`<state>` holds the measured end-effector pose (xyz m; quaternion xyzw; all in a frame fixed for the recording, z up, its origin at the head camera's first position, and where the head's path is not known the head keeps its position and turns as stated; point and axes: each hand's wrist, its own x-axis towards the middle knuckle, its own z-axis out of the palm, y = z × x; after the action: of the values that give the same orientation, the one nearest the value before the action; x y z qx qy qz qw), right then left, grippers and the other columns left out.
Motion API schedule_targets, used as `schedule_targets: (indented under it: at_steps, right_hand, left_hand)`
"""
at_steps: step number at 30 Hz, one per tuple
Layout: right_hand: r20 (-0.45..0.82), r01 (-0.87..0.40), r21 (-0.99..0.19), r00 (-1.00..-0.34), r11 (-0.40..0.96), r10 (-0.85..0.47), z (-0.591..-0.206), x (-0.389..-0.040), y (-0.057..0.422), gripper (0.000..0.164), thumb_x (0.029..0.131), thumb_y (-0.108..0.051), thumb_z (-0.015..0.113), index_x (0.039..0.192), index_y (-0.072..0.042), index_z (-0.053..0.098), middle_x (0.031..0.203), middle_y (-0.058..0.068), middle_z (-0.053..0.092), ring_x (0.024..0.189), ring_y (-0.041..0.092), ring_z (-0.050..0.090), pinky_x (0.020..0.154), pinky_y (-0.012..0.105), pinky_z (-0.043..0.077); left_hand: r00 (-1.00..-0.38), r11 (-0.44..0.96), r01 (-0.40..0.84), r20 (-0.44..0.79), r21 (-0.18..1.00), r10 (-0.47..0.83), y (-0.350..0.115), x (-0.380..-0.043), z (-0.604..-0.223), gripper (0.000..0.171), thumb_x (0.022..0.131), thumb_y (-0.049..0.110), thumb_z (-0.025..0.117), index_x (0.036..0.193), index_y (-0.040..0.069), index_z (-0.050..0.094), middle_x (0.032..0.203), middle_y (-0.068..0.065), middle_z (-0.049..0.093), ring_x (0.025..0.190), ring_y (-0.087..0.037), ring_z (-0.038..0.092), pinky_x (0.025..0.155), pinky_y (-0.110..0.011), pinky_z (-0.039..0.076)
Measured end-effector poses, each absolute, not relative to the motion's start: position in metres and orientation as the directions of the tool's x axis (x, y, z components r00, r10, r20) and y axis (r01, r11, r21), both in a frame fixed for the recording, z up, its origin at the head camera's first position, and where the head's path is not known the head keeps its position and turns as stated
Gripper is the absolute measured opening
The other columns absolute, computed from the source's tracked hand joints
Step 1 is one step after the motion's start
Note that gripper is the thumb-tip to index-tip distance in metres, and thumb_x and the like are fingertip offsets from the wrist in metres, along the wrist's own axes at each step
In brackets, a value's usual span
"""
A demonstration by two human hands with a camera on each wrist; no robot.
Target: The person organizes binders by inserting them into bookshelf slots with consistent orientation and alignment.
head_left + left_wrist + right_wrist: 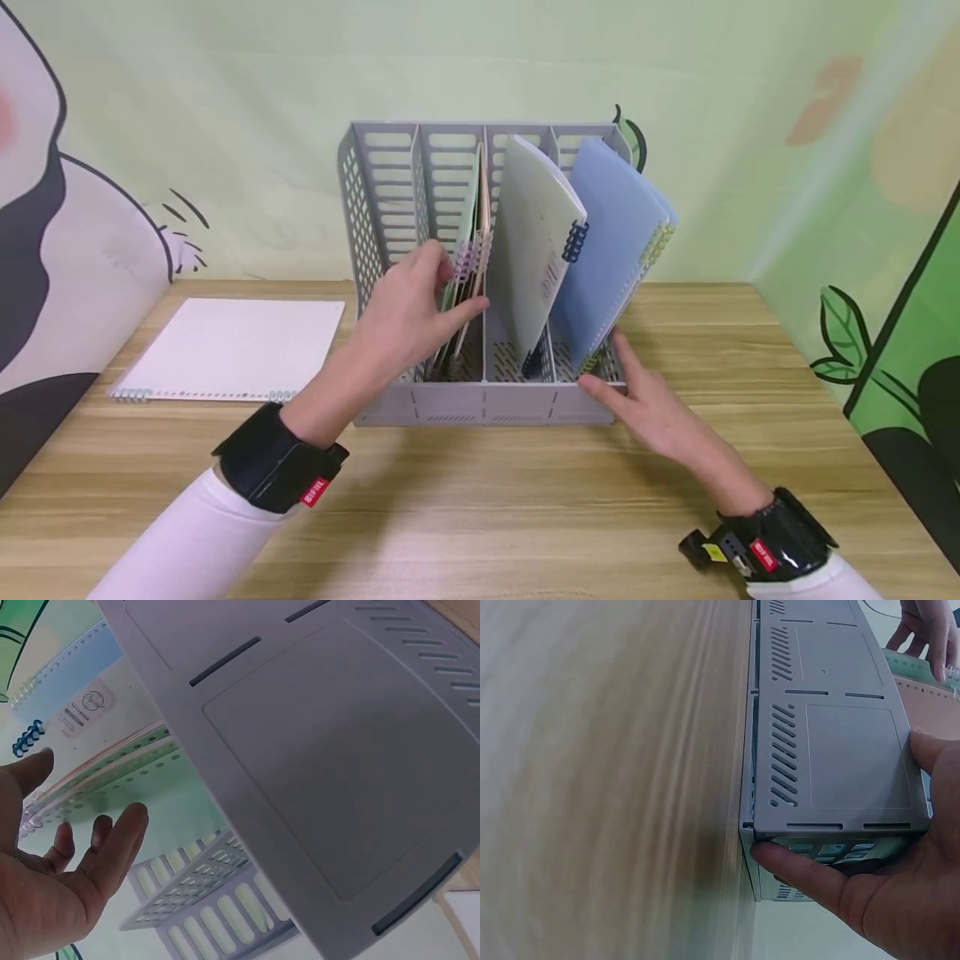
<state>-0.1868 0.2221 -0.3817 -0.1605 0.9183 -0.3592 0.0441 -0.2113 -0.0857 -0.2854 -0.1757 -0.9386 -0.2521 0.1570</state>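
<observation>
A grey plastic file organizer (420, 404) with several slots stands on the table. Green and pink spiral notebooks (472, 225) lean together in a slot left of its middle. My left hand (408, 304) is at their coil edges, thumb on the right and fingers on the left; in the left wrist view, thumb and fingers are spread apart around them. My right hand (652, 408) grips the organizer's front right corner, thumb at the front rim and a finger (802, 870) round the side. Upright to the right are a grey-white notebook (536, 242) and a blue notebook (611, 242).
An open spiral notebook (232, 346) with white pages lies flat on the wooden table (480, 508), left of the organizer. Behind the table hangs a green printed backdrop (480, 58) with cartoon figures.
</observation>
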Motion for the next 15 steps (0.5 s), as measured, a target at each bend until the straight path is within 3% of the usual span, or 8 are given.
schedule_targets:
  at_steps: [15]
  right_hand:
    - [0.033,-0.262,-0.671,-0.945,0.694,-0.325,-0.381,-0.187,0.222,0.088,0.103,-0.045,0.048,0.156,-0.003,-0.007,0.156,0.022,0.009,0.137,0.042,0.03,0.11,0.046,0.024]
  left_hand:
    - [-0.922,0.829,0.35,0.315,0.437,0.223,-0.105,-0.197,-0.289,0.052,0.085,0.053,0.072,0.104,0.012,0.045,0.096,0.0,0.048,0.082,-0.019,0.049,0.068,-0.028,0.042]
